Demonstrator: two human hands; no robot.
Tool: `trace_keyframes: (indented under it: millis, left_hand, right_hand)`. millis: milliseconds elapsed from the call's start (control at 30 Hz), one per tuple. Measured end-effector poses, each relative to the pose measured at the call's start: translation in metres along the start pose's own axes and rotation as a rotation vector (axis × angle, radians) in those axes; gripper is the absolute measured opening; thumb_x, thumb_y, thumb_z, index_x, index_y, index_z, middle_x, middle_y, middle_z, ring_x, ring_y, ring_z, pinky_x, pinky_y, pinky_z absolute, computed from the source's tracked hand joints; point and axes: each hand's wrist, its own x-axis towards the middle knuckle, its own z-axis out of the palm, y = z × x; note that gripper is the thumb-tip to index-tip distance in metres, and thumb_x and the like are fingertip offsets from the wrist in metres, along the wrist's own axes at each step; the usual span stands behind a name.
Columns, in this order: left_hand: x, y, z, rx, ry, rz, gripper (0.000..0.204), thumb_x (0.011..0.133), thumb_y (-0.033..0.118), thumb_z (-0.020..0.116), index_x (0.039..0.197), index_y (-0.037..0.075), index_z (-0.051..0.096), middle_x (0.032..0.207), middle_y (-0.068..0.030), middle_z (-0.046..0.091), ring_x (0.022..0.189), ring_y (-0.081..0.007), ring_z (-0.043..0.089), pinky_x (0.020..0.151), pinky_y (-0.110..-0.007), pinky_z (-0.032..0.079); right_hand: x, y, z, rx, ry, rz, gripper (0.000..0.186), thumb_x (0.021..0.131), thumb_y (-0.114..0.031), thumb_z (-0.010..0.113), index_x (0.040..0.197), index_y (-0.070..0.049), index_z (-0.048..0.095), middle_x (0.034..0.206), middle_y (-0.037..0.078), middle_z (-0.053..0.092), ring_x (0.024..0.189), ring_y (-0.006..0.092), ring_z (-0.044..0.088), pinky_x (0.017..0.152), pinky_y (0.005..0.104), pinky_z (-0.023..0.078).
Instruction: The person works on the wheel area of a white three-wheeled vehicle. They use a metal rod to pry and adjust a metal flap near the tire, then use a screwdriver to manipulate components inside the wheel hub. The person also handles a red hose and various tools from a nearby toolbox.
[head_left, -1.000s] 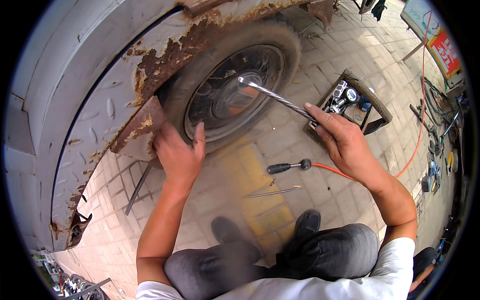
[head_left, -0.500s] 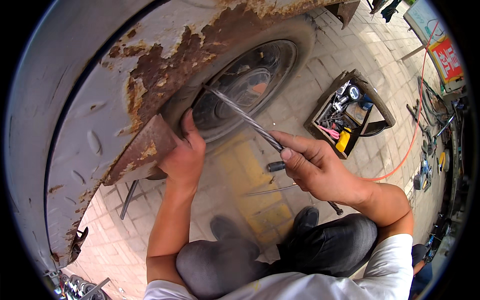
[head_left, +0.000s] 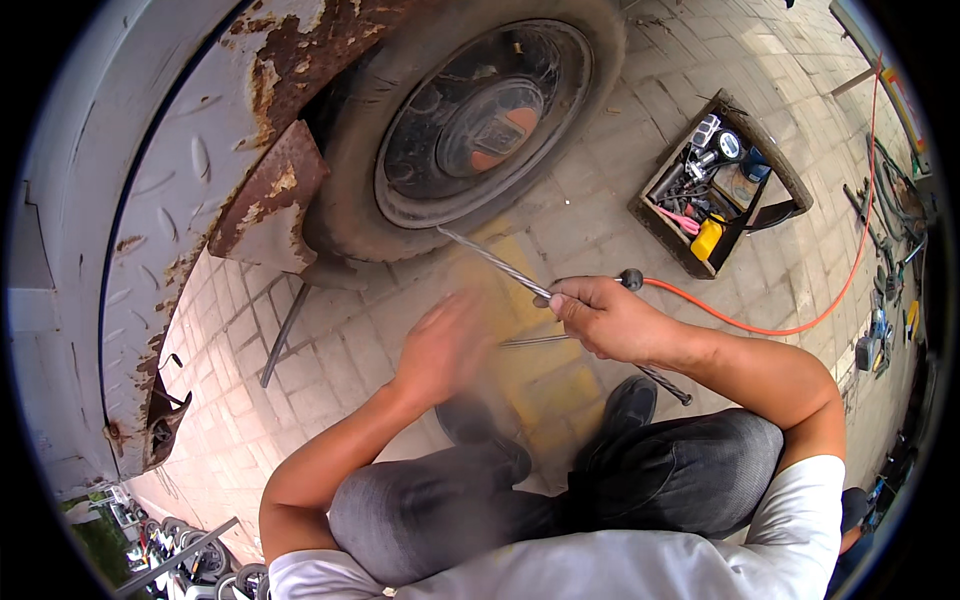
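My right hand grips a long twisted silver metal rod. The rod's tip lies over the lower edge of the dusty wheel; whether it touches cannot be told. My left hand, blurred by motion, hangs left of the rod and below the tire. Left of the wheel is a loose rusty flap on the rusted grey body panel. Behind my right hand, the dark fitting of an orange hose lies on the paving, along with a thin rod, partly hidden.
A wooden tool box with assorted tools sits right of the wheel. A dark bar is below the panel. Hoses and tools line the far right, where part of another person shows. Wheels and parts lie bottom left.
My left hand has left the rusty flap and moved down and right. My right hand has lowered the twisted rod, whose tip has dropped from the hub to the wheel's lower edge.
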Motion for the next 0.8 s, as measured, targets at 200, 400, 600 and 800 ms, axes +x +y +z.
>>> trace_keyframes:
  millis: [200, 400, 600, 800]
  left_hand:
    - [-0.018, -0.080, 0.034, -0.781, 0.617, -0.476, 0.075, 0.084, 0.021, 0.071, 0.139, -0.004, 0.028, 0.141, -0.0226, 0.037, 0.129, -0.0264, 0.039, 0.108, -0.037, 0.030]
    - [0.032, -0.129, 0.018, -0.542, 0.942, -0.281, 0.088, 0.075, 0.025, 0.081, 0.138, -0.004, 0.026, 0.140, -0.0156, 0.036, 0.124, -0.0229, 0.040, 0.108, -0.033, 0.026]
    - [0.034, -0.168, 0.035, -0.751, 0.867, -0.251, 0.099, 0.062, 0.032, 0.088, 0.132, -0.008, 0.032, 0.137, -0.0178, 0.040, 0.126, -0.0249, 0.039, 0.106, -0.035, 0.029]
    - [0.036, -0.172, 0.047, -0.652, 0.924, -0.288, 0.078, 0.069, 0.024, 0.084, 0.125, -0.009, 0.042, 0.127, -0.0156, 0.051, 0.116, -0.0235, 0.048, 0.102, -0.035, 0.034]
  right_hand:
    - [0.003, -0.003, 0.020, 0.068, -0.117, 0.012, 0.034, 0.098, -0.020, 0.043, 0.125, -0.001, 0.054, 0.069, 0.001, 0.049, 0.067, 0.0088, 0.046, 0.063, 0.0264, 0.042]
    - [0.033, -0.001, 0.048, 0.079, -0.049, 0.018, 0.038, 0.101, -0.021, 0.042, 0.135, -0.005, 0.047, 0.065, -0.005, 0.040, 0.053, 0.0033, 0.034, 0.048, 0.0204, 0.033]
    - [0.056, 0.014, 0.082, 0.188, 0.086, 0.004, 0.035, 0.096, -0.015, 0.046, 0.126, 0.003, 0.052, 0.097, 0.012, 0.063, 0.091, 0.0124, 0.055, 0.084, 0.0280, 0.045]
    - [0.073, 0.018, 0.082, 0.186, 0.072, -0.028, 0.032, 0.096, -0.013, 0.046, 0.122, 0.004, 0.054, 0.091, 0.015, 0.064, 0.087, 0.0125, 0.055, 0.082, 0.0294, 0.045]
